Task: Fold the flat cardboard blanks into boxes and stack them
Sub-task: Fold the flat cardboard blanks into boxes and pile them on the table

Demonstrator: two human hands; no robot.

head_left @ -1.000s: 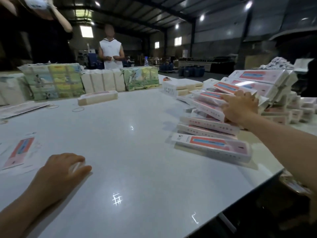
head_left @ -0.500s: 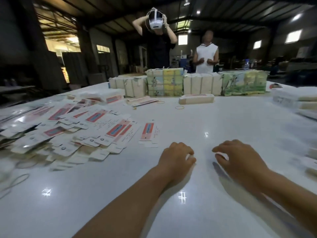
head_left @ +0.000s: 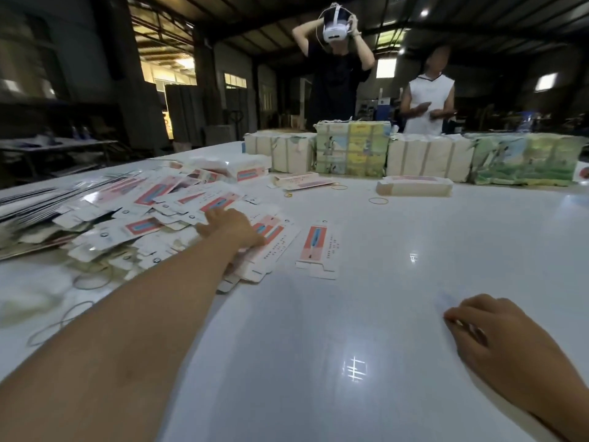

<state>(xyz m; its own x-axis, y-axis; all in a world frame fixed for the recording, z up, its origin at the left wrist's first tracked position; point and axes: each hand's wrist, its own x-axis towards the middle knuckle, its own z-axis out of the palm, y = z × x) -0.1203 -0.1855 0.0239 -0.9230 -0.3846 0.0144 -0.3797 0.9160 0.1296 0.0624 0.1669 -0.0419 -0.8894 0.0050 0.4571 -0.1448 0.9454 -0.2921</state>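
Your left hand point(head_left: 231, 228) lies flat on the near edge of the heap of flat blanks point(head_left: 153, 215) on the left of the white table point(head_left: 366, 314), fingers stretched out and gripping nothing; one blank point(head_left: 317, 248) lies alone just right of the heap; your right hand point(head_left: 490, 339) rests on the bare table, fingers loosely curled, holding nothing; a folded box point(head_left: 414, 186) sits at the far side, near the bundled packs point(head_left: 352, 148).

surface point(head_left: 398, 314): white, glossy
left: heap of flat blanks point(head_left: 153, 215), rubber bands point(head_left: 79, 311)
far edge: wrapped bundles point(head_left: 430, 161)
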